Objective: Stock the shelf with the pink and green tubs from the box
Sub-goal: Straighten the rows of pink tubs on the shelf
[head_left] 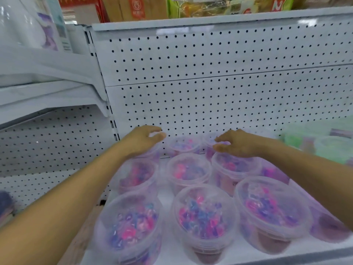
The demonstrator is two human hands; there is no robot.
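Head view shows both arms reaching over the white shelf (166,196) toward its back row; the left hand (142,141) lies with relaxed, nearly straight fingers on the lid of a back pink tub (150,153), and the right hand (236,143) hovers with fingers loosely spread just over another back tub (211,142), gripping nothing as far as I can see, although motion blur makes the contact uncertain. Pink tubs (189,171) stand in rows nearer to the person than both hands, three across, with one more at the right edge; green tubs (332,148) stand beyond the right hand, to its outer side, near the pegboard (219,83); the box is not in view.

I judge these tubs to be light; the walls are thin clear plastic filled with small pink and purple pieces, so they should be stiff enough at the rim but soft in the wall; a hard squeeze could bend the side or pop the lid. The smooth lids look slippery, so pressing from above only slides a tub; to lift one, the better place is around the rim just under the lid, with fingers and thumb on opposite sides. They stand close together, so there is little room for fingers between neighbours.
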